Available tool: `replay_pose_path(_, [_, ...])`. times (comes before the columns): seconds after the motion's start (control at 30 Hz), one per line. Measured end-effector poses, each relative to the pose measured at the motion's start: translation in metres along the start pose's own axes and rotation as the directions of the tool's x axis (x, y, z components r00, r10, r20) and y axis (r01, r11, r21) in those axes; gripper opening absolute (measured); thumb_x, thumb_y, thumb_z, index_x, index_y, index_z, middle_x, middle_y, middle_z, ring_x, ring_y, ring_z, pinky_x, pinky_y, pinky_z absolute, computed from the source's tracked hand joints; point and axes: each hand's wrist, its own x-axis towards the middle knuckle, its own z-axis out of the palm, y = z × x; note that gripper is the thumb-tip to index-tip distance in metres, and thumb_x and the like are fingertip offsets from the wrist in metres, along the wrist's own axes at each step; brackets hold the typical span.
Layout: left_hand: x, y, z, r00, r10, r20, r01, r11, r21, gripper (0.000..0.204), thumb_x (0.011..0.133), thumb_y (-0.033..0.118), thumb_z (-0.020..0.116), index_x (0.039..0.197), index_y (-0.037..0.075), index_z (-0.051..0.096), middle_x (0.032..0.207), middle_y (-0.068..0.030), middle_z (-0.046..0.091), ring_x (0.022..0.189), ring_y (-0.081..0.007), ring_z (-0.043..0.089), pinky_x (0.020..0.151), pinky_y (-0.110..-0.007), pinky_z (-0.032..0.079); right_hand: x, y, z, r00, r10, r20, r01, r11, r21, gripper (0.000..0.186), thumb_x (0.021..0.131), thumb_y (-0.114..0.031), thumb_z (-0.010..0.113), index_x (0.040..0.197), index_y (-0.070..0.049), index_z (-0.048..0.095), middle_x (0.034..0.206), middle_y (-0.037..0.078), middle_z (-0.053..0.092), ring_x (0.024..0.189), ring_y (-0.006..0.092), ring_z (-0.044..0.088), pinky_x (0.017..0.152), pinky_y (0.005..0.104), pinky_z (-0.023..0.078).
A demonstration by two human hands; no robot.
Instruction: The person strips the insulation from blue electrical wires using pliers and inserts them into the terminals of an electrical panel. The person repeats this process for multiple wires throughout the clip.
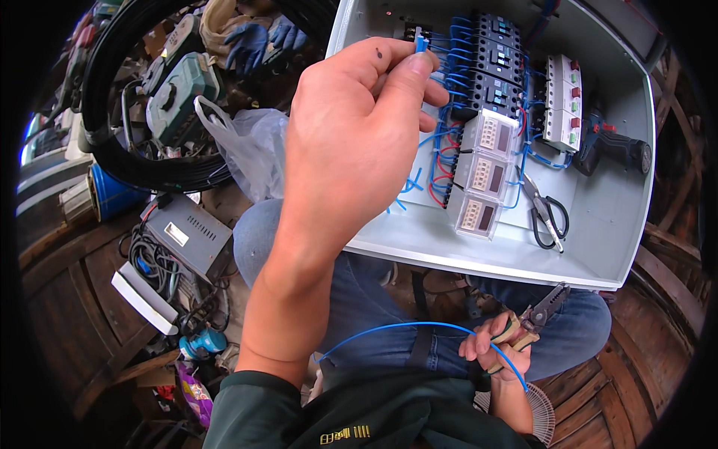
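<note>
My left hand (pixel 348 142) reaches over the open grey metal enclosure (pixel 374 241), thumb and forefinger pinched on the end of a blue wire (pixel 421 45) near a small dark terminal block. Low on the right, my right hand (pixel 490 344) is closed around the yellowish handles of wire strippers (pixel 550 305), their jaws pointing up and right. A loose length of blue wire (pixel 419 323) arcs across my lap and passes by that hand. In the enclosure are black contactors (pixel 497 56), clear-covered timer relays (pixel 485 176) and white breakers (pixel 562 102), with blue and red wires.
Scissors (pixel 542 209) and a cordless drill (pixel 609 146) lie inside the enclosure, its near edge above my knees. To the left are a coil of black cable (pixel 105 153), a plastic bag (pixel 254 146), a grey box (pixel 187 232) with cables and a green tool case (pixel 183 105).
</note>
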Motion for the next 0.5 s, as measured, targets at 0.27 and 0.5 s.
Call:
replay_pose_path(0.27, [0.0007, -0.0004, -0.0007, 1.000, 0.001, 0.013, -0.002, 0.999, 0.043, 0.029, 0.103, 0.016, 0.056, 0.114, -0.010, 0.065, 0.093, -0.0133, 0.072, 0.074, -0.0142, 0.068, 0.071, -0.025, 0.055, 0.0004, 0.0000, 0.0023, 1.000, -0.004, -0.005, 0.003, 1.000, -0.010, 0.029, 0.092, -0.012, 0.070, 0.112, 0.000, 0.053, 0.094, 0.020, 0.063, 0.084, 0.0323, 0.065, 0.079, 0.0508, 0.052])
replay_pose_path(0.5, [-0.0004, -0.0009, -0.0006, 1.000, 0.012, 0.012, -0.012, 1.000, 0.029, 0.029, 0.103, 0.016, 0.056, 0.114, -0.009, 0.065, 0.093, -0.0129, 0.073, 0.075, -0.0143, 0.068, 0.072, -0.025, 0.055, -0.0009, 0.0009, 0.0019, 1.000, 0.003, 0.005, -0.003, 1.000, 0.002, 0.029, 0.092, -0.012, 0.069, 0.113, -0.001, 0.053, 0.094, 0.020, 0.063, 0.085, 0.0328, 0.065, 0.080, 0.0514, 0.052])
